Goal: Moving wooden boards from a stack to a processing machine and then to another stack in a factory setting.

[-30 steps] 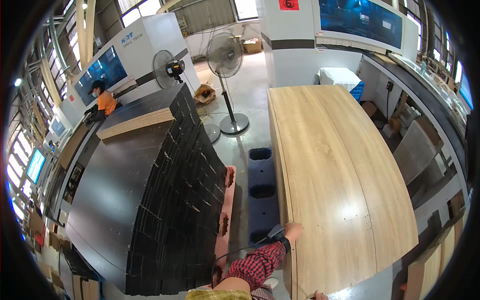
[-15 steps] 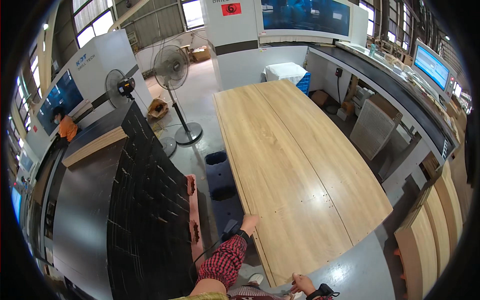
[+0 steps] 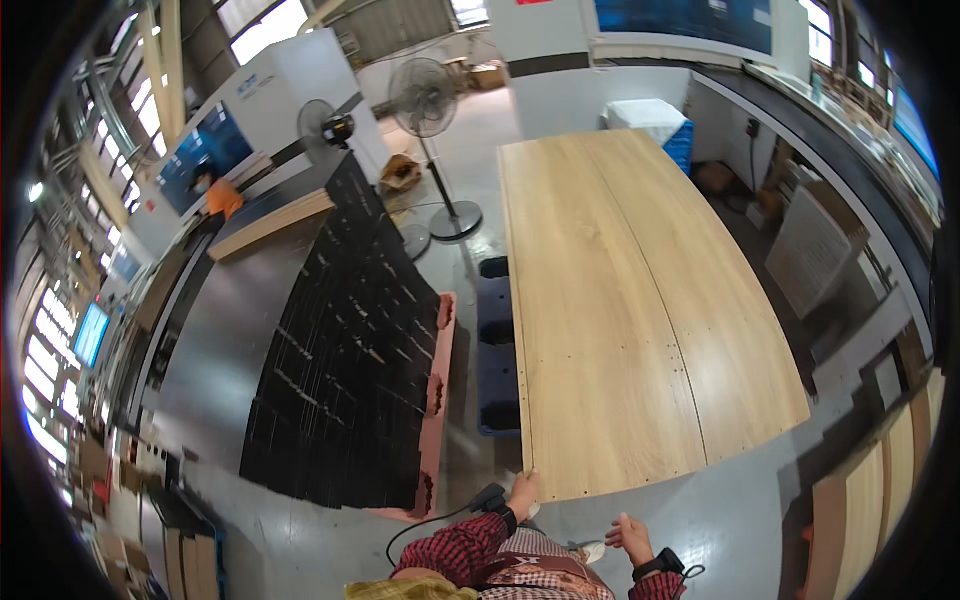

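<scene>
A light wood-grain panel [image 3: 590, 300] with small drilled holes near its front lies in front of me, a narrow strip along its left edge and a seam on its right side. My left hand [image 3: 524, 491] is closed on its near left corner. Beside that wrist is a black handheld device [image 3: 488, 498] with a dark cable; whether it touches the hand I cannot tell. My right hand [image 3: 631, 537] is in the air just off the front edge, fingers loosely apart and holding nothing. Dark bands sit at both wrists.
On the left, a tall stack of black-edged boards [image 3: 340, 350] stands on a red pallet [image 3: 437, 390]. A blue pallet [image 3: 495, 350] shows beside the panel. Beyond are a standing fan [image 3: 424, 100], a person in orange [image 3: 222, 197] and machines. More boards [image 3: 850, 510] stand at right.
My left hand has slid back along the panel's left edge to its near corner. The right hand has come away from the front edge. The view has shifted and turned.
</scene>
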Action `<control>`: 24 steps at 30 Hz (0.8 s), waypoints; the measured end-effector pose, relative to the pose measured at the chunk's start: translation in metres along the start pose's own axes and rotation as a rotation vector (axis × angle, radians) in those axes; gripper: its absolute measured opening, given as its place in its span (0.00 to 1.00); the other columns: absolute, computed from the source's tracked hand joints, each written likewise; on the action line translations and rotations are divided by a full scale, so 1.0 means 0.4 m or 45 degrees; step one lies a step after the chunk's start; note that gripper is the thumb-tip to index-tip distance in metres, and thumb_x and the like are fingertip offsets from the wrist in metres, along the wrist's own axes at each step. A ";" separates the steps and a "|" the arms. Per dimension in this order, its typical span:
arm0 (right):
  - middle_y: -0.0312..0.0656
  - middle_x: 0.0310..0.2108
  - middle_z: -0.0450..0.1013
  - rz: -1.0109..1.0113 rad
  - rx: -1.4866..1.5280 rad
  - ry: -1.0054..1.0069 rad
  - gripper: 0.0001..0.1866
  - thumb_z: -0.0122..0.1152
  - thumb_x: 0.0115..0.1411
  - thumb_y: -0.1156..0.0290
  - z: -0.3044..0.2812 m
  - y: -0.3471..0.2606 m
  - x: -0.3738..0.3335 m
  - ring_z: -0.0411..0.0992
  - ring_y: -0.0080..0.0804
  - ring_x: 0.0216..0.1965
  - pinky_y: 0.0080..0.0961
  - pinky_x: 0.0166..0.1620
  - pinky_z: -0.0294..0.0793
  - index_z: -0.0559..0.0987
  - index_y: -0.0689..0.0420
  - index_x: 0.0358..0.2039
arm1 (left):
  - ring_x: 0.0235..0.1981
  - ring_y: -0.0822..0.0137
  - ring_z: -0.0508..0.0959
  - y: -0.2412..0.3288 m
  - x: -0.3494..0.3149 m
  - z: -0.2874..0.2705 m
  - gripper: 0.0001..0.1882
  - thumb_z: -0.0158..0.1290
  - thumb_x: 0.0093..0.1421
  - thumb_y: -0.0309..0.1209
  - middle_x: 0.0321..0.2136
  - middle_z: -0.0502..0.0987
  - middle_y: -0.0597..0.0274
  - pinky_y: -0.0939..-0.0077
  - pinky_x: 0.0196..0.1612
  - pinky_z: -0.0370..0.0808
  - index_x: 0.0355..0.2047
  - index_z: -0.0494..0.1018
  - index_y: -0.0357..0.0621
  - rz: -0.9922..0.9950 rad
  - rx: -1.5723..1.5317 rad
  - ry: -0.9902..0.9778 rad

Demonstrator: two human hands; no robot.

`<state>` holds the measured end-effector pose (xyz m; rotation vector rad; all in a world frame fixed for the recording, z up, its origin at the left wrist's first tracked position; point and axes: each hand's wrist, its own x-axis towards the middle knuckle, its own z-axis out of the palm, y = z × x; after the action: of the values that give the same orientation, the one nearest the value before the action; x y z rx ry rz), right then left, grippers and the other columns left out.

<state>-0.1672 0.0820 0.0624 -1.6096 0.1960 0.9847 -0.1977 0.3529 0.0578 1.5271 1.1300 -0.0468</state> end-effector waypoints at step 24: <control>0.44 0.24 0.72 0.071 0.045 0.075 0.19 0.41 0.60 0.59 -0.287 0.029 -0.053 0.72 0.28 0.23 0.20 0.25 0.69 0.71 0.63 0.35 | 0.38 0.46 0.74 0.073 -0.161 -0.065 0.48 0.50 0.51 0.28 0.37 0.71 0.37 0.67 0.39 0.71 0.54 0.22 0.26 0.413 1.155 -0.231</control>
<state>-0.1321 -0.0298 0.0642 -1.6093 0.2989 0.9720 -0.2268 0.3382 0.1258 2.4306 0.7140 -0.5238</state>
